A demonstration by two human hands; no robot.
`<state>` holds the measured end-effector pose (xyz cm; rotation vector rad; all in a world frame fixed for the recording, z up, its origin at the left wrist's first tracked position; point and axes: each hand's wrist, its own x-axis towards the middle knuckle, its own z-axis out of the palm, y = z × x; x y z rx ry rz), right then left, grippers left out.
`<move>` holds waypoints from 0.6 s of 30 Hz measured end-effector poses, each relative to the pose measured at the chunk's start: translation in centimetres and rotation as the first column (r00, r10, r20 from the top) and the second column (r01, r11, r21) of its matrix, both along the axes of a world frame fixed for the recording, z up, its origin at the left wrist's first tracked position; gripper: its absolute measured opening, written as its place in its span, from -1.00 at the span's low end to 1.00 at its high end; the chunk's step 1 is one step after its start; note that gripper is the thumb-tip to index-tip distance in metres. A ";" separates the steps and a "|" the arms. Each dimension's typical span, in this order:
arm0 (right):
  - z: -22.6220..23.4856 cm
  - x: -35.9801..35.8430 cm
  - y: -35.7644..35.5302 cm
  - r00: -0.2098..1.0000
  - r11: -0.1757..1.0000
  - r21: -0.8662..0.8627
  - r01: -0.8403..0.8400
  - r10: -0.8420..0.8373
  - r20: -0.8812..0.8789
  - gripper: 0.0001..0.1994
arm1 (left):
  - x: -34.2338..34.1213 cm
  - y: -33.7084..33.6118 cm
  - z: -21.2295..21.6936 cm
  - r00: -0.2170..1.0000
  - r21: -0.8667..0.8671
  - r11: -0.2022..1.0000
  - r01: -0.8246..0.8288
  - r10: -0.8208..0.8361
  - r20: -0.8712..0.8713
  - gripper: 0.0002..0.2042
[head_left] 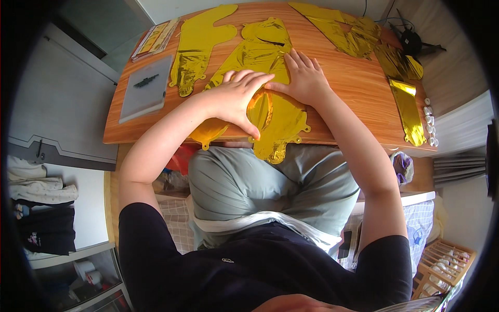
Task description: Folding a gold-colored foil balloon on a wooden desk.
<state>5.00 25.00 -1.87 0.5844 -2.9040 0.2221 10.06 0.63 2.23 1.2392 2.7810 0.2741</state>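
A flat gold foil balloon (283, 112) lies in front of me, its lower end hanging over the table's near edge. My left hand (234, 99) rests on it, thumb and fingers spread wide around a shiny curved fold. Fingers apart, my right hand (305, 82) presses flat on the balloon's right side and the wood beside it. The thumb of my right hand comes close to the left fingertips. Beyond both hands the gold foil (260, 54) continues up the table. Whether it is one piece with the nearer part, I cannot tell.
Another flat gold balloon (200, 44) lies at the far left, and more gold foil (345, 31) at the far right. A clear folder (147, 86) and papers (156, 39) sit left. A folded gold strip (409, 112), small white pieces (429, 122) and a black device (410, 41) are right.
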 end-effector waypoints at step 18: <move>0.7 0.4 -0.1 1.000 1.000 0.027 0.016 -0.016 0.022 0.25 | 14.5 -6.6 1.8 0.579 0.381 0.499 -0.779 0.337 0.743 -0.46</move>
